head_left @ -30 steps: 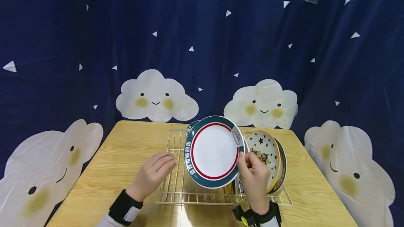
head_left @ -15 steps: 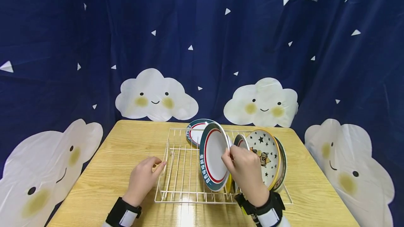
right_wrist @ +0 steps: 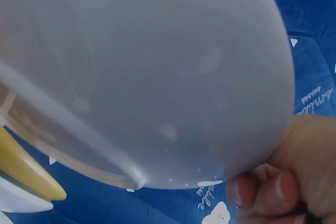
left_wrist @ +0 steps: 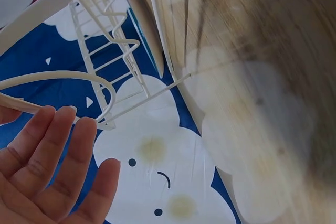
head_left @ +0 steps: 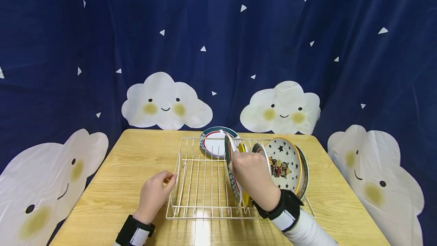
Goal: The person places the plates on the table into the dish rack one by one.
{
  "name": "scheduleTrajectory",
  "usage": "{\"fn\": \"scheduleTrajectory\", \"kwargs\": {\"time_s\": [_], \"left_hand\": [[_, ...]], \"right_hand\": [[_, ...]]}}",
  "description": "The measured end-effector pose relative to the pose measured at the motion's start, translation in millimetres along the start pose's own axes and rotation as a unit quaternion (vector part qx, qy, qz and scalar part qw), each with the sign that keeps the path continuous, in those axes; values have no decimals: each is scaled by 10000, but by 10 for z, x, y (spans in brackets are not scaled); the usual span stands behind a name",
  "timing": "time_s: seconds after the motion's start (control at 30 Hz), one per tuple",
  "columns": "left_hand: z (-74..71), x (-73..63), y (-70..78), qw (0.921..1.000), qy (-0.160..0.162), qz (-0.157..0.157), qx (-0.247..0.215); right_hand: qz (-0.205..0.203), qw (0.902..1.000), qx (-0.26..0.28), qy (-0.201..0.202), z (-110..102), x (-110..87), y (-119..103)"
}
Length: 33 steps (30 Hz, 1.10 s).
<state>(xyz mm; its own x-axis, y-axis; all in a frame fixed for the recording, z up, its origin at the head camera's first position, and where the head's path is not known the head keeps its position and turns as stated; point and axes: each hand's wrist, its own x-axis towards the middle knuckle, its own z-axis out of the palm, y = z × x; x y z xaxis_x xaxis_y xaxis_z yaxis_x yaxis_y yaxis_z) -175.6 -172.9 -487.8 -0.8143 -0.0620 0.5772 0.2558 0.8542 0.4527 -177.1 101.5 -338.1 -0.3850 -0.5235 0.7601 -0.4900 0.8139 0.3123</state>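
Note:
In the head view my right hand point(head_left: 254, 177) pinches the rim of a plate point(head_left: 232, 168) with a dark green border. That plate stands nearly edge-on over the middle of a white wire dish rack point(head_left: 194, 215). Its pale back point(right_wrist: 173, 77) fills much of the right wrist view, with curled fingers at the rim. My left hand point(head_left: 155, 194) is at the rack's left side, thumb and index finger pinching its wire. The other fingers point(left_wrist: 63, 166) spread loosely below that wire in the left wrist view. How far the held plate reaches into the slots is partly hidden by my right hand.
A yellow-rimmed plate with stars point(head_left: 281, 162) stands in the rack's right part, with other dishes beside it. Just right of the held plate is a yellow dish point(head_left: 246, 198). Behind the rack another green-bordered plate point(head_left: 213, 143) lies on the wooden table point(head_left: 146, 147).
The held plate has turned from facing me to nearly edge-on and moved right, uncovering the plate behind the rack. My left hand has moved down and left to the rack's side wire.

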Motion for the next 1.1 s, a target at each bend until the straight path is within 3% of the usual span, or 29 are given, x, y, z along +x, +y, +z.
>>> {"fn": "scheduleTrajectory", "kwargs": {"time_s": [0.3, 0.7, 0.93, 1.1], "left_hand": [[-2, -2, 6, 9993, -129, -291, -205], [14, -16, 7, 9992, -86, -276, -266], [30, -37, -3, 9992, -20, -262, -298], [35, -27, 3, 9990, 0, -304, -341]], "right_hand": [[160, 9989, -301, -326, 108, -87, -31], [403, 9982, -187, -401, 233, -257, -46], [840, 9893, -215, -1172, 253, -362, -101], [869, 9886, -206, -1215, 277, -397, -139]]}}
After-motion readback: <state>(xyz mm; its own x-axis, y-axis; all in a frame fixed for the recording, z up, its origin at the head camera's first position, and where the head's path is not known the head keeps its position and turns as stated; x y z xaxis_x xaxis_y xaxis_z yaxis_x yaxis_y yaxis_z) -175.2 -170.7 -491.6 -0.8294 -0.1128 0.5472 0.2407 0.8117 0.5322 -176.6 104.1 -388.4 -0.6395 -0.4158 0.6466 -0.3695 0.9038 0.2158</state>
